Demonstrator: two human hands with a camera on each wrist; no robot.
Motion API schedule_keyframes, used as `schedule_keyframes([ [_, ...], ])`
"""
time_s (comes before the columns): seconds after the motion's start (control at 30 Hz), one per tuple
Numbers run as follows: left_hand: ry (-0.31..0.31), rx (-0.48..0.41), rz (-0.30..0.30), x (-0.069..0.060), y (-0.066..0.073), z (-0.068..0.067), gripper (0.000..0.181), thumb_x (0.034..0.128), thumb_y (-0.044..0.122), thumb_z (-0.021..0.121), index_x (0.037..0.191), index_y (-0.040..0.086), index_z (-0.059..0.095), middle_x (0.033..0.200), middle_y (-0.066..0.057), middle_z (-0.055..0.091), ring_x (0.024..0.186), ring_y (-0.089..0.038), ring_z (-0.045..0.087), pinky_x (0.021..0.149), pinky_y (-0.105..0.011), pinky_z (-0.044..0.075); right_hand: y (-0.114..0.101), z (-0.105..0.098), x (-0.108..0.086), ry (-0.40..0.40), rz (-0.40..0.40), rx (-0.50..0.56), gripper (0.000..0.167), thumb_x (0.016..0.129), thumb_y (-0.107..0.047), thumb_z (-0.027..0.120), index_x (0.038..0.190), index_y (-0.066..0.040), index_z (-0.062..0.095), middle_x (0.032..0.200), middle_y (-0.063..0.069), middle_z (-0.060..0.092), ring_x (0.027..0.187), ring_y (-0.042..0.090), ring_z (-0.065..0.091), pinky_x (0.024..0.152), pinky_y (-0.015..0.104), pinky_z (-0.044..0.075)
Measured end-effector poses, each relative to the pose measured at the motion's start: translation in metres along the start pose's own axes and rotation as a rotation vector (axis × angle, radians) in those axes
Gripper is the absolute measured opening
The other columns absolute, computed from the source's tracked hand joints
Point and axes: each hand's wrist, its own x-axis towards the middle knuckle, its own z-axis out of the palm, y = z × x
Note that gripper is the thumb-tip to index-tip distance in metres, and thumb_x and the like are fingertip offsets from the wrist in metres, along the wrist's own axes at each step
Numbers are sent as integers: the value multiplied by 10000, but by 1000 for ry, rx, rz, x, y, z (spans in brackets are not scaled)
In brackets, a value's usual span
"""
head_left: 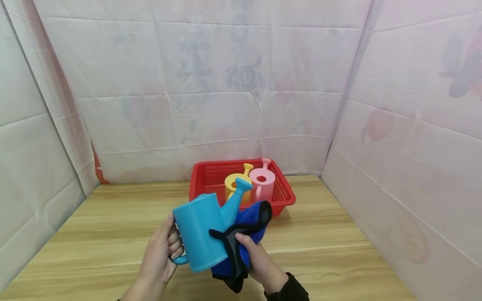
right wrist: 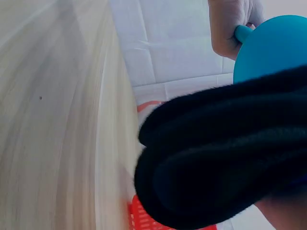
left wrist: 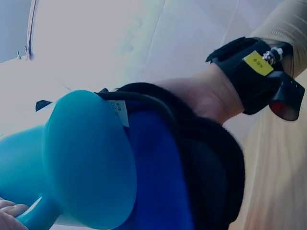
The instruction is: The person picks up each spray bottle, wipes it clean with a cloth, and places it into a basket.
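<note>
My left hand (head_left: pixel 160 253) grips the handle of a light-blue watering can (head_left: pixel 199 234), holding it tilted above the table. Its spout points up and to the right. In my right hand (head_left: pixel 260 261) is a folded cloth (head_left: pixel 248 216), blue and dark grey with black edging. The thumb lies on top of the cloth, which touches the can's side below the spout. From the left wrist view, the can's base (left wrist: pixel 91 163) shows beside the blue cloth face (left wrist: pixel 156 163). Thick black folds of the cloth (right wrist: pixel 216 153) hide most of the right hand in the right wrist view.
Behind the hands stands a red plastic basket (head_left: pixel 196 182) on the wood-grain table (head_left: pixel 113 225). A yellow watering can (head_left: pixel 245 179) and a pink watering can (head_left: pixel 266 191) stand in its right part. Pale printed sheets (head_left: pixel 211 117) hang at the back and both sides.
</note>
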Motion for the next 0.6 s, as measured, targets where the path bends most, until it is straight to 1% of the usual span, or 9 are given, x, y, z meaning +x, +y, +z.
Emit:
schedule_keyframes([
  [0.07, 12, 13, 5, 0, 1, 0, 419, 982, 375, 433, 610, 193, 374, 523, 76, 251, 408, -20, 275, 412, -132, 274, 0, 1, 0, 16, 4, -14, 693, 925, -373, 403, 1429, -39, 64, 1406, 196, 266, 1176, 301, 422, 982, 517, 344],
  [0.13, 33, 32, 3, 0, 1, -1, 415, 979, 380, 437, 616, 189, 374, 524, 78, 264, 411, -21, 282, 412, -136, 279, -2, 2, 1, 47, -9, -6, 681, 923, -357, 415, 1421, -31, 86, 1391, 185, 286, 1169, 287, 421, 986, 499, 340],
  [0.23, 19, 40, 21, -1, -2, -1, 399, 986, 360, 429, 634, 182, 377, 536, 56, 249, 423, -34, 284, 423, -142, 290, -5, 2, 1, 98, -47, 17, 661, 915, -346, 421, 1407, -34, 107, 1352, 152, 318, 1144, 245, 414, 985, 446, 327],
  [0.3, 30, 50, 24, -1, -3, 0, 389, 985, 357, 435, 641, 183, 383, 538, 59, 255, 423, -32, 291, 423, -143, 290, -9, 0, 0, 110, -68, 54, 648, 918, -356, 407, 1400, -53, 97, 1322, 125, 319, 1124, 223, 401, 971, 408, 316],
  [0.37, 23, 56, 30, -2, -5, 0, 384, 987, 346, 437, 644, 182, 386, 539, 57, 253, 423, -34, 292, 424, -145, 287, -13, -2, 0, 101, -82, 101, 628, 925, -374, 376, 1396, -80, 81, 1292, 98, 316, 1109, 207, 393, 952, 383, 318],
  [0.4, 21, 59, 24, -3, -6, -1, 384, 989, 345, 434, 644, 182, 389, 540, 60, 258, 424, -33, 297, 424, -145, 289, -15, -3, 0, 99, -89, 130, 612, 928, -382, 358, 1389, -87, 86, 1275, 88, 320, 1100, 201, 389, 944, 372, 319],
  [0.47, 37, 73, 5, -4, -8, 0, 387, 985, 354, 441, 640, 186, 395, 534, 72, 278, 419, -29, 308, 422, -147, 288, -18, -4, 0, 106, -103, 194, 575, 934, -410, 333, 1368, -113, 99, 1238, 57, 319, 1087, 184, 372, 931, 355, 307],
  [0.53, 46, 80, -10, -5, -10, 0, 388, 983, 356, 445, 639, 184, 397, 530, 73, 284, 416, -34, 308, 424, -151, 288, -20, -5, 1, 116, -124, 242, 550, 939, -437, 308, 1350, -138, 99, 1238, 46, 289, 1100, 186, 337, 931, 358, 287],
  [0.6, 56, 83, -28, -6, -11, 0, 385, 977, 370, 454, 643, 186, 404, 529, 74, 294, 418, -39, 310, 430, -154, 291, -22, -5, 1, 125, -143, 270, 547, 941, -461, 293, 1343, -152, 87, 1258, 50, 250, 1121, 198, 299, 933, 366, 267],
])
